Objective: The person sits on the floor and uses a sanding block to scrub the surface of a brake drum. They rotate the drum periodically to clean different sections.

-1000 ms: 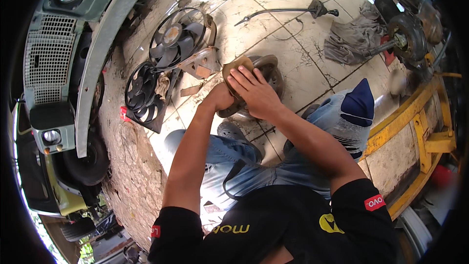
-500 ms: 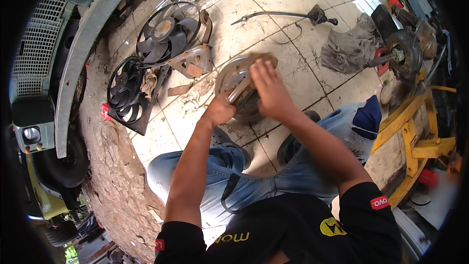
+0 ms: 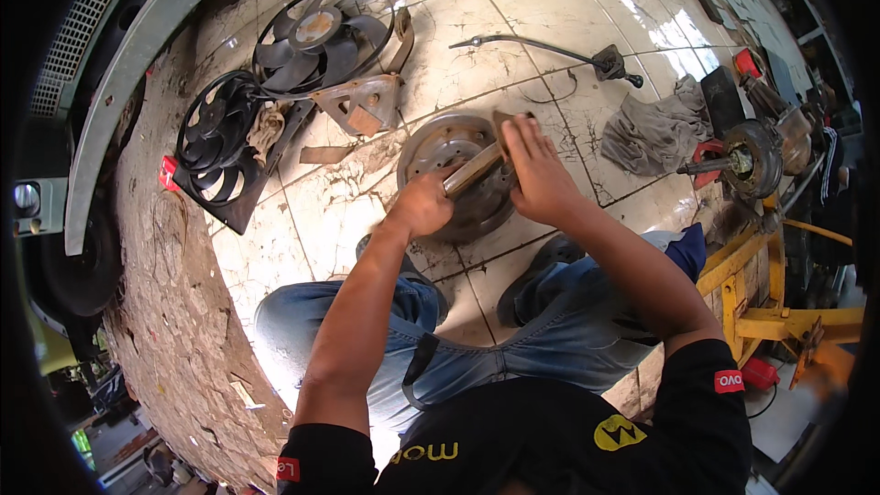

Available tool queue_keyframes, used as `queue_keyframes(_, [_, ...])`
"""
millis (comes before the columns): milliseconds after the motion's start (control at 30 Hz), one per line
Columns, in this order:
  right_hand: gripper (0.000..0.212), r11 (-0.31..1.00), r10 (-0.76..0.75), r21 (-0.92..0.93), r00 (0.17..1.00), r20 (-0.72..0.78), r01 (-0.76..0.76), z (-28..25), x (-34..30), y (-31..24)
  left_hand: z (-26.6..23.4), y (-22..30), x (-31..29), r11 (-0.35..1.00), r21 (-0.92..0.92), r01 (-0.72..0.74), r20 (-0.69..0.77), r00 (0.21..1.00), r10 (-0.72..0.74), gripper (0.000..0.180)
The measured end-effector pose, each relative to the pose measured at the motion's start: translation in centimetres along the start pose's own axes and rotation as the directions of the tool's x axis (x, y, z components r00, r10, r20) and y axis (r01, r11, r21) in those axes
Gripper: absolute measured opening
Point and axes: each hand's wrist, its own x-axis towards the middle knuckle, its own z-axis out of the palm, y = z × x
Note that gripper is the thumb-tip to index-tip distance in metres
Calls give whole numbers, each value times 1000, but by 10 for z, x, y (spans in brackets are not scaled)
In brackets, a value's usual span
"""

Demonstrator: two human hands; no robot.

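A round, dull metal dish point(image 3: 423, 145) with holes, like a brake drum or backing plate, lies on the floor tiles between my feet. Above it my left hand point(image 3: 424, 205) is closed around one end of a curved metal brake shoe point(image 3: 474, 170), which slants up to the right. My right hand point(image 3: 543, 170) lies over the shoe's upper end, fingers nearly straight. Under those fingers it holds a thin brown sheet, seemingly sandpaper point(image 3: 502, 126), against the shoe. My palm hides most of the sheet.
Two black radiator fans point(image 3: 316, 29) point(image 3: 213, 119) and a triangular metal bracket point(image 3: 359, 103) lie at the left. A black cable point(image 3: 536, 44) is farther off. Rightward are a grey rag point(image 3: 653, 128), a hub assembly point(image 3: 753, 160) and a yellow metal frame point(image 3: 788, 323). A vehicle bumper point(image 3: 119, 82) stands far left.
My right hand has shifted slightly right and down along with the brown sheet, baring more of the brake shoe. My left hand keeps its grip. The whole view has turned a little.
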Motion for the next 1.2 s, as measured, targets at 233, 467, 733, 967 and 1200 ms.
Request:
queue_keyframes(233, [90, 992, -127, 9, 988, -83, 129, 17, 4, -12, -4, -3, -9, 997, -19, 68, -35, 997, -69, 55])
queue_keyframes(467, [86, 956, -290, -80, 950, -118, 282, 24, -2, -28, 5, -17, 8, 982, 191, 4, 30, 1000, -10, 51])
queue_keyframes(733, [80, 983, -182, -38, 967, -177, 178, 26, 2, -24, 5, -5, 7, 987, 163, -18, -48, 999, 26, 42])
queue_keyframes(967, [61, 999, 36, -8, 975, -218, -38, 20, 8, -6, 11, -3, 7, 994, 104, 19, -110, 994, -8, 41])
queue_keyframes(1200, [71, 986, -152, 46, 978, -144, 160, 6, 12, -4, 9, -20, 5, 994, 82, -65, -159, 984, 77, 38])
